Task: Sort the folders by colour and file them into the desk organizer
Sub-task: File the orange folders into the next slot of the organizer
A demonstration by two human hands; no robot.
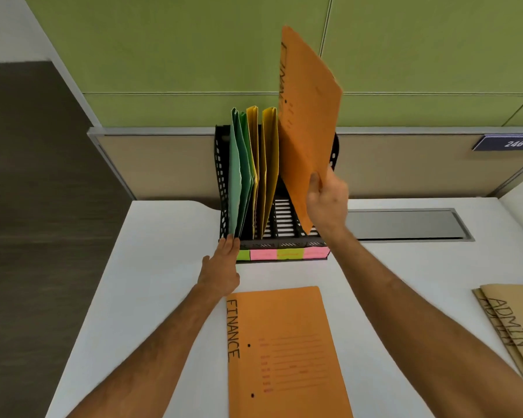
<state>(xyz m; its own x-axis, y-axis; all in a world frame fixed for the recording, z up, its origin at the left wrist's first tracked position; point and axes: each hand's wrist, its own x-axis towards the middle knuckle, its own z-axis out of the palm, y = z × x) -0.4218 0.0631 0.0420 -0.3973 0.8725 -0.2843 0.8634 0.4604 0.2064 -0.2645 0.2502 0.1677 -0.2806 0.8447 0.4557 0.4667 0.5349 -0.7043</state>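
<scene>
While half-filled, organizer (222,176) with folders (254,164)

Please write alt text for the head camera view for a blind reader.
The right hand lowers an orange folder into a black desk organizer holding green and yellow folders, while the left hand steadies its front.

A white table (151,267) filled the lower part of the view, with a grey metal slot (405,224) set flat into its surface near the back edge. Behind it rose a beige partition (151,164) topped by green wall panels (178,55). A dark blue plate (509,143) reading 246 sat on the partition at the right. Dark brown flooring (37,191) lay off to the left.
</scene>
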